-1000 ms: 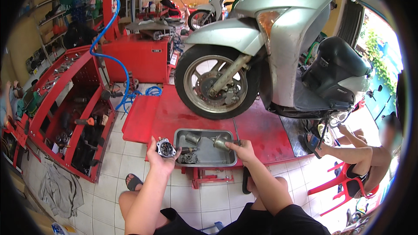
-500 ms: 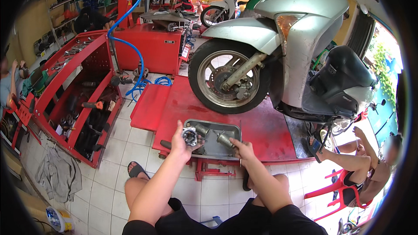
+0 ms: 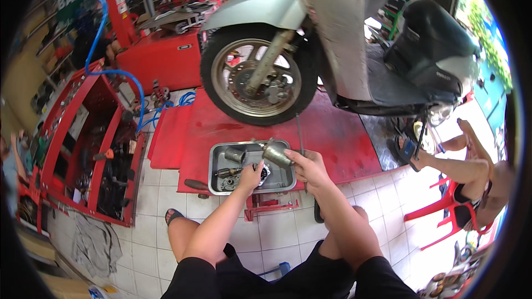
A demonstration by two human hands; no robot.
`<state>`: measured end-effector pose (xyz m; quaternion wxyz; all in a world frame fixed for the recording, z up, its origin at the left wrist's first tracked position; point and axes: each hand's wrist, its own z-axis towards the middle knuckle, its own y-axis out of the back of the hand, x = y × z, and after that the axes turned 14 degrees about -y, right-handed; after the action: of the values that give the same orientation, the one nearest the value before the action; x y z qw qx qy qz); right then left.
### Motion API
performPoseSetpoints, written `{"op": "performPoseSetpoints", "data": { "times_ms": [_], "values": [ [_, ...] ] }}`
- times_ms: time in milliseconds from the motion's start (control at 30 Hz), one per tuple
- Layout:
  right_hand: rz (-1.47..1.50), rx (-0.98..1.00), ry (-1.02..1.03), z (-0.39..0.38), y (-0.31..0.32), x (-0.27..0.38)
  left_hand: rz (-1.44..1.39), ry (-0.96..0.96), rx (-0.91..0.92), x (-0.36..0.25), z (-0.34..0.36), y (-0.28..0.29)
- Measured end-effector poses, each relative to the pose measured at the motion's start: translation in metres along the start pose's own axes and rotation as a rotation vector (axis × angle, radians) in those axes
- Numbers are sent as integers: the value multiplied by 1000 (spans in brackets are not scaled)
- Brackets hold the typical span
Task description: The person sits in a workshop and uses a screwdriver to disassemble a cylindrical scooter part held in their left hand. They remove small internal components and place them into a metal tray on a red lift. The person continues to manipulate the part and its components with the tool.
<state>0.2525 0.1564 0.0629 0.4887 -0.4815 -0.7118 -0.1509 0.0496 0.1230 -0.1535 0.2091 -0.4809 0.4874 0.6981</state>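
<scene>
A round metal housing [image 3: 266, 175] is in my left hand [image 3: 251, 178], low over the grey metal tray [image 3: 287, 186]; the fingers partly cover it. My right hand [image 3: 311, 171] is closed around a dull metal cylinder [image 3: 276, 153] with a short shaft at its far left end. The cylinder is tilted above the tray's right side. A thin upright rod [image 3: 300, 133] also passes through my right hand. Inside the tray lie a hollow metal sleeve [image 3: 235, 155] and a dark armature-like part [image 3: 227, 172].
The tray stands on a red lift platform [image 3: 343, 149] beneath a silver scooter's front wheel [image 3: 257, 77]. A dark-handled tool [image 3: 197, 185] lies left of the tray. At left stands a red tool cart [image 3: 91, 149]. A person sits on a red chair [image 3: 443, 205] at right.
My left hand has turned over and come down into the tray area with the round housing. My right hand has raised the cylinder, bringing the two hands closer. The view has shifted.
</scene>
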Motion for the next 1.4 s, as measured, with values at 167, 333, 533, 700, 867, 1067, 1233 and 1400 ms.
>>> {"op": "performPoseSetpoints", "data": {
  "times_ms": [167, 333, 533, 700, 867, 1067, 1233, 1400],
  "values": [
    [-109, -92, 14, 5, 31, -5, 493, -69, 258, -33, 3, -14],
    [-96, -42, 35, -7, 46, 7, 748, -314, 200, -48, -13, -21],
    [60, 13, -1, -15, 45, 8, 619, -514, 96, -67, -21, 2],
    [170, 11, -18, -5, 34, -8, -668, -219, 200, -94, -44, 26],
    [120, -17, 23, 2, 8, -35, -936, -362, 57, -108, -76, 57],
    [193, -2, -108, 10, -13, -59, 130, -813, -179, -122, -94, 114],
    [95, 83, -196, 12, -28, -64, 348, -1003, -211, -130, -109, 141],
    [-8, 73, -175, 11, -44, -75, 495, -1077, -175, -129, -125, 154]
  ]
}}
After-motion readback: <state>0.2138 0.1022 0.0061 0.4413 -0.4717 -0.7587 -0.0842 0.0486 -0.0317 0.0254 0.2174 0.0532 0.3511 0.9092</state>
